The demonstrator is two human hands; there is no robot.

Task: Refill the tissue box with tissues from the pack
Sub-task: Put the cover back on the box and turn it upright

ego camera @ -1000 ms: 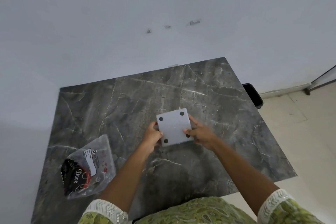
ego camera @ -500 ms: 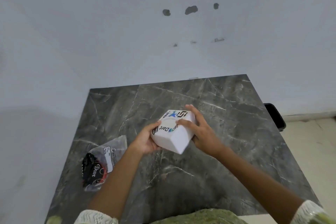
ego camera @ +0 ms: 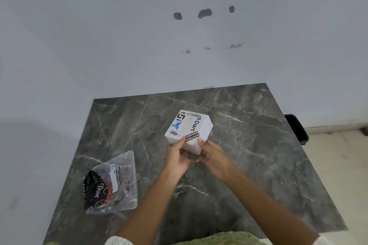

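box in both hands, opening up

we have the white tissue box (ego camera: 188,130) gripped at its near edge, the left hand (ego camera: 180,157) closed around the near-left corner and the right hand (ego camera: 214,156) closed around the near-right one, thumbs on top. it sits over the middle of the dark marble table (ego camera: 258,165), tilted a little, its stickered face with the oval slot turned up; whether its far edge touches the table we cannot tell. the tissue pack (ego camera: 111,183), a clear plastic bag with a dark printed insert, lies flat near the left edge of the table, well apart from the box and untouched.

as we judge it, the step in hand is getting the box open so it can be filled. to do it well, we should steady one side with a firm hand and work the other at the seam, pulling evenly so the shell does not twist or pop loose. setting it down near the pack would free a hand for the tissues.
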